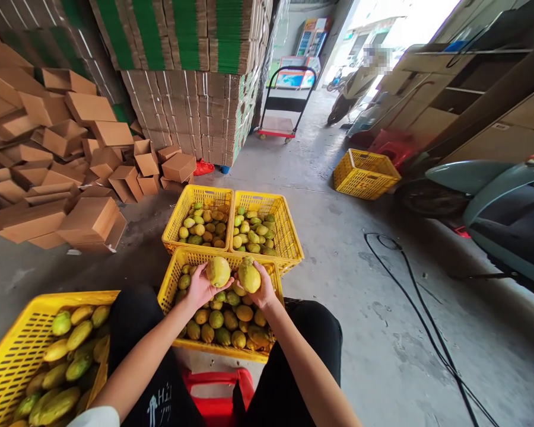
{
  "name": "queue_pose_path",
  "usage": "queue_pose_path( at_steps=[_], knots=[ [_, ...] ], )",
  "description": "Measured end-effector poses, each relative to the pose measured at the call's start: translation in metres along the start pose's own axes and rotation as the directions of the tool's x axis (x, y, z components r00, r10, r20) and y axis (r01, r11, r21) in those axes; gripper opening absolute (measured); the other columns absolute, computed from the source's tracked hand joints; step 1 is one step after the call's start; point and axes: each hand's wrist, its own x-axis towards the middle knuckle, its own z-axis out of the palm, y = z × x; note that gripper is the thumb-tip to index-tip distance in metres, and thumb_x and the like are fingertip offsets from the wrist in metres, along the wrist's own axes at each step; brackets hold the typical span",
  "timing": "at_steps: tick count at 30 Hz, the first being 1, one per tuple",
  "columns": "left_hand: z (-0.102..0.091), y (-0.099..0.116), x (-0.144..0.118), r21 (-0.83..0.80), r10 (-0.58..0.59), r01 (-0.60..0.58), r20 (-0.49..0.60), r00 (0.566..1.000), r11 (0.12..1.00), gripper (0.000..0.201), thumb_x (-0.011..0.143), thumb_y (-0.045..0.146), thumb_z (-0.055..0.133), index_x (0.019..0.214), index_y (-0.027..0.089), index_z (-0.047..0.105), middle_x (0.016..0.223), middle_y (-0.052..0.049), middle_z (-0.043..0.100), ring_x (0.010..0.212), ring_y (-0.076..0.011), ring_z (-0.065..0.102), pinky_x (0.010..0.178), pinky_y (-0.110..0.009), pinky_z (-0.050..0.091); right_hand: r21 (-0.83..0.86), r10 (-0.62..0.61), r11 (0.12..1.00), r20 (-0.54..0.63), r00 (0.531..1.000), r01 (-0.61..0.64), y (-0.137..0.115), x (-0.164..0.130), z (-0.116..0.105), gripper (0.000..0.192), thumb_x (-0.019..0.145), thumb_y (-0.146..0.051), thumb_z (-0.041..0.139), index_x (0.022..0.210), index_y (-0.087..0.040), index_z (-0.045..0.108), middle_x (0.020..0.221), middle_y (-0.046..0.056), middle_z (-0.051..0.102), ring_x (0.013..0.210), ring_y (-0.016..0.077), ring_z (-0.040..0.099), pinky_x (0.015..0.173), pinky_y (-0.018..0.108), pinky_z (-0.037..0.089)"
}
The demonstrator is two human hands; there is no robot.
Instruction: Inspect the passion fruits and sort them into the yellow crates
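A round yellow fruit (218, 271) is clasped in the left hand (199, 287) and a longer fruit (249, 276) in the right hand (263, 289), both lifted just above the near yellow crate (171, 279), seemingly for comparison.

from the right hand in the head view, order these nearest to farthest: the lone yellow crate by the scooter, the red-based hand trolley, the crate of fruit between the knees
1. Crate of fruit between the knees: directly under the right hand.
2. Lone yellow crate: ahead and to the right, beside the scooter.
3. Hand trolley: farthest, straight ahead by the stacked cardboard.
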Motion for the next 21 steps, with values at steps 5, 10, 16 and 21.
queue_pose_path(
  at_steps=[5, 10, 16, 21],
  knots=[
    [0.0, -0.001, 0.001, 0.045, -0.003, 0.005, -0.051, 0.999, 0.999, 0.043, 0.09, 0.037, 0.05, 0.124, 0.011, 0.05, 0.094, -0.014, 0.069, 0.086, -0.0252, 0.068, 0.088, -0.046, 0.052, 0.014, -0.051, 0.999, 0.045, 0.998, 0.051, -0.003, -0.004, 0.008, 0.023, 0.077, -0.04, 0.061, 0.09, -0.02, 0.061, 0.08, 0.003, 0.07, 0.079, 0.0219, 0.069, 0.073, 0.038, 0.057],
    [0.001, -0.003, -0.001, 0.047, 0.033, -0.03, -0.081, 0.996, 0.998, 0.042, 0.09, 0.034, 0.051, 0.126, 0.013, 0.048, 0.093, -0.012, 0.07, 0.088, -0.025, 0.068, 0.09, -0.048, 0.051, 0.037, -0.102, 0.995, 0.207, 0.973, 0.096, -0.005, -0.007, 0.014, 0.027, 0.068, -0.025, 0.058, 0.095, -0.025, 0.061, 0.096, 0.002, 0.07, 0.1, 0.0234, 0.064, 0.081, 0.039, 0.056],
    [0.006, 0.001, -0.003, 0.039, 0.081, -0.081, -0.001, 0.997, 0.996, 0.039, 0.091, 0.036, 0.046, 0.121, 0.012, 0.051, 0.102, -0.014, 0.068, 0.095, -0.0256, 0.066, 0.092, -0.048, 0.05, -0.031, -0.068, 0.997, 0.175, 0.982, 0.075, -0.001, -0.004, 0.013, 0.026, 0.077, -0.03, 0.061, 0.102, -0.021, 0.062, 0.095, 0.003, 0.071, 0.092, 0.0199, 0.066, 0.076, 0.032, 0.057],
    [0.004, -0.001, -0.001, 0.07, 0.038, -0.038, 0.001, 0.999, 0.997, 0.045, 0.091, 0.034, 0.043, 0.129, 0.011, 0.046, 0.105, -0.016, 0.067, 0.1, -0.028, 0.065, 0.094, -0.05, 0.048, -0.039, -0.021, 0.999, 0.069, 0.997, 0.024, 0.002, -0.003, 0.007, 0.029, 0.081, -0.043, 0.061, 0.098, -0.019, 0.063, 0.085, 0.004, 0.071, 0.072, 0.0177, 0.068, 0.059, 0.029, 0.057]
  ],
)
